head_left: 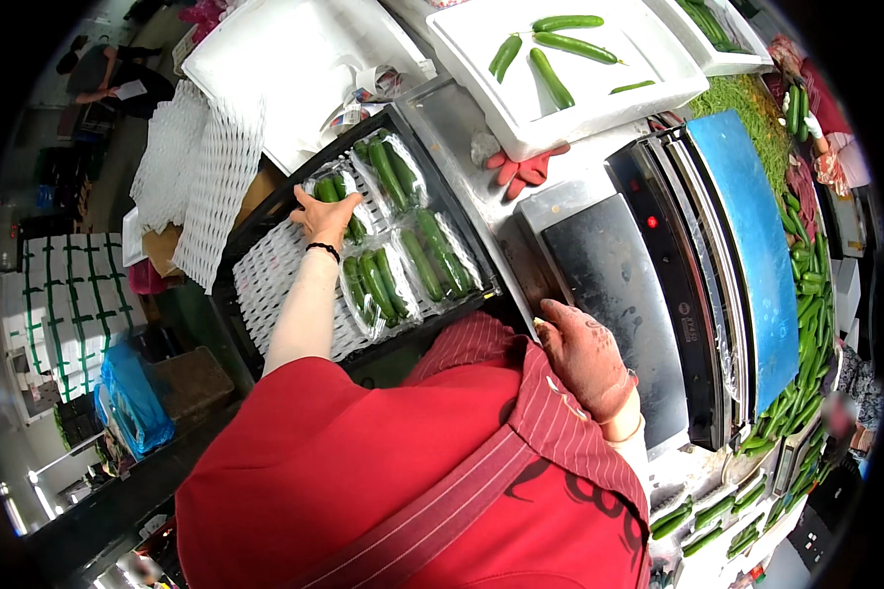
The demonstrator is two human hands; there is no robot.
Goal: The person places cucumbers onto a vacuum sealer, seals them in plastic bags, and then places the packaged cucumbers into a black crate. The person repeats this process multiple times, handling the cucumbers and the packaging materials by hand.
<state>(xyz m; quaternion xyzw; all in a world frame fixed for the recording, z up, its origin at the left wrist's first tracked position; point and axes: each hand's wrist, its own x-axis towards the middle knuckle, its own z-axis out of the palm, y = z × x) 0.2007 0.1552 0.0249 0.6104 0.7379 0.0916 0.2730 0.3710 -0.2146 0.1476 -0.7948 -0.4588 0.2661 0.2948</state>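
Observation:
My bare left hand [326,216], with a dark band at the wrist, reaches into a black crate [242,249]. Its thumb and fingers span a film-wrapped cucumber pack [331,187] at the crate's far side, gripping it; part of the pack is hidden under the palm. Beside it lie other wrapped packs: one at the far right [391,173], one at the near right [436,255] and one nearer me [375,287]. White foam netting lines the crate. My right hand [587,361], in a stained red glove, is loosely curled beside the wrapping machine [614,304], apparently with nothing in it.
A white foam box [570,128] with several loose cucumbers stands beyond the metal counter. Near it lies a red glove [526,171]. A blue panel [742,255] rises behind the machine. Many cucumbers [805,344] are heaped at right, where another person [827,108] holds some. Foam netting sheets [221,177] hang left.

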